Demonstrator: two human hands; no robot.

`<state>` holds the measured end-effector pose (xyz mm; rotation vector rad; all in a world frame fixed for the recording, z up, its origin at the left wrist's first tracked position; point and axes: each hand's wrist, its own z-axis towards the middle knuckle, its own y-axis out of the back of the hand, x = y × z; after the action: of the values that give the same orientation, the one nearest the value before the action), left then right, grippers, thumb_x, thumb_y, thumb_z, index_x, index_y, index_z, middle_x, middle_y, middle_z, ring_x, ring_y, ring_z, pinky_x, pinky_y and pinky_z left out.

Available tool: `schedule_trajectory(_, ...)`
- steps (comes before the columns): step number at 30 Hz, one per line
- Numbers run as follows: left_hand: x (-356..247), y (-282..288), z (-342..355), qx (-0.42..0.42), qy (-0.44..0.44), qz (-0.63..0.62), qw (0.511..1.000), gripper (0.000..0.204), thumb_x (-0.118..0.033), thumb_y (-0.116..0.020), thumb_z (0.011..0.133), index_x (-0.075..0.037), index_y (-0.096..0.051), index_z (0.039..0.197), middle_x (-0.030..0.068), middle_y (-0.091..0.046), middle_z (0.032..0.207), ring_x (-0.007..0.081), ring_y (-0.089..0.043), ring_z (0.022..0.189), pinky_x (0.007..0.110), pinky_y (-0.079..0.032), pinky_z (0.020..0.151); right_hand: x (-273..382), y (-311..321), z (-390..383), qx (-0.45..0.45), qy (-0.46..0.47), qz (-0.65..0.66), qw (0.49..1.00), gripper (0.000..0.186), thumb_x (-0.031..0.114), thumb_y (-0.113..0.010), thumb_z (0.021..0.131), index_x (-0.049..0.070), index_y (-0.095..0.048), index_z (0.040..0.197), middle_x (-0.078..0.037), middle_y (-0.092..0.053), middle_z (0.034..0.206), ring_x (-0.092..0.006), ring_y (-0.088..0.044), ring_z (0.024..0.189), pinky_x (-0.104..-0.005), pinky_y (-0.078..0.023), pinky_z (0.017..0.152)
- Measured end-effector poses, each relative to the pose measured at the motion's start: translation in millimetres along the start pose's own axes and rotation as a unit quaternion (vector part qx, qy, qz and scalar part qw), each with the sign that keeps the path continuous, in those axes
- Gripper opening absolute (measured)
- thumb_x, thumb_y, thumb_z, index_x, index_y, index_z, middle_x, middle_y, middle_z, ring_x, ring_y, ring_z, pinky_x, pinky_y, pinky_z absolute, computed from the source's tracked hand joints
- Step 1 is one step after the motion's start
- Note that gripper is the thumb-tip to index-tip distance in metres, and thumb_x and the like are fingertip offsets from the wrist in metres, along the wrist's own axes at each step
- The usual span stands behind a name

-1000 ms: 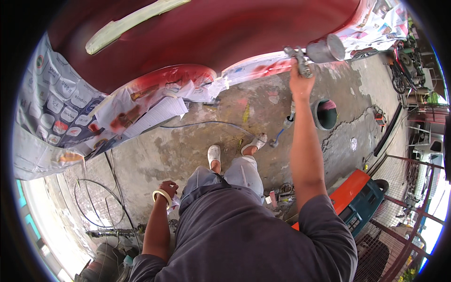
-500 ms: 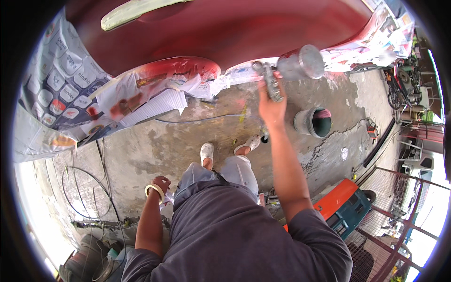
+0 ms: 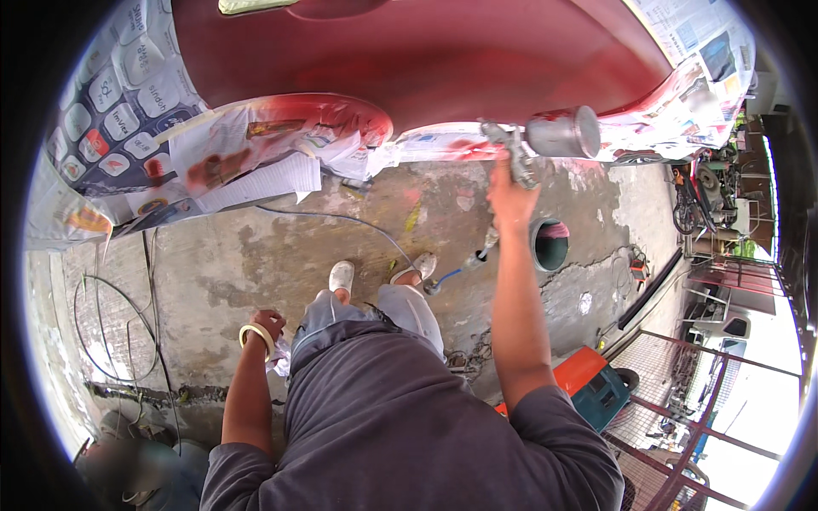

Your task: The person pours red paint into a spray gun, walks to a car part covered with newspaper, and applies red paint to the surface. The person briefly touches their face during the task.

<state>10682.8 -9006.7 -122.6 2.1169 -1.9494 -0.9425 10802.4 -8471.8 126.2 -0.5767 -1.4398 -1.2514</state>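
A metal paint spray gun (image 3: 514, 155) with a silver cup (image 3: 564, 132) is in my right hand (image 3: 513, 198), whose fingers wrap round its handle. It is held out beside the lower edge of a dark red car panel (image 3: 443, 60), apart from it as far as I can see. My left hand (image 3: 269, 322) hangs low at my left side with its fingers curled. A roll of pale masking tape (image 3: 257, 335) circles that wrist. Crumpled white cloth or paper (image 3: 281, 356) shows beside the hand; whether the fingers grip it is hidden.
Masking paper (image 3: 247, 162), stained red in places, borders the panel. On the stained concrete floor (image 3: 256, 255) a thin hose (image 3: 341, 218) runs past my feet, and a bucket (image 3: 550, 245) stands at right. An orange and teal machine (image 3: 596, 387) and a mesh fence (image 3: 673, 375) are at lower right.
My right hand has carried the spray gun rightward along the panel's lower edge. The view has shifted, and a blue length of hose now shows below the gun. My left hand stays low.
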Motion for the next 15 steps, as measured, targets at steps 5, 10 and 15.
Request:
schedule_trajectory(5,23.2,-19.0,14.7,0.003,0.000,0.007,1.000,0.019,-0.021,-0.073,0.085,-0.006,-0.077,0.095,0.0099,-0.075,0.077,0.0188,-0.074,0.071,0.034,-0.059,0.071,8.4,47.6,56.9,-0.087,-0.041,-0.002,0.995,0.033,0.032,-0.070,0.097,-0.001,-0.067,0.092,-0.001,-0.063,0.072,-0.0118,-0.057,0.064,-0.0325,-0.045,0.057)
schedule_trajectory(10,13.9,-13.1,10.9,-0.009,-0.014,0.019,1.000,0.019,-0.021,-0.073,0.085,-0.005,-0.076,0.095,0.0099,-0.075,0.077,0.0189,-0.075,0.071,0.033,-0.059,0.070,-10.5,73.4,98.1,-0.162,0.038,-0.035,0.986,0.030,0.028,-0.068,0.098,-0.001,-0.068,0.105,-0.004,-0.070,0.085,-0.0132,-0.061,0.074,-0.0330,-0.047,0.064)
schedule_trajectory(15,7.8,-2.8,4.7,0.007,0.009,-0.019,1.000,0.020,-0.023,-0.072,0.085,-0.007,-0.077,0.096,0.0101,-0.075,0.077,0.0199,-0.074,0.074,0.034,-0.058,0.076,8.5,45.2,71.4,-0.077,-0.011,-0.003,0.997,0.035,0.029,-0.065,0.099,-0.001,-0.063,0.118,-0.010,-0.072,0.101,-0.0198,-0.065,0.092,-0.0353,-0.049,0.084)
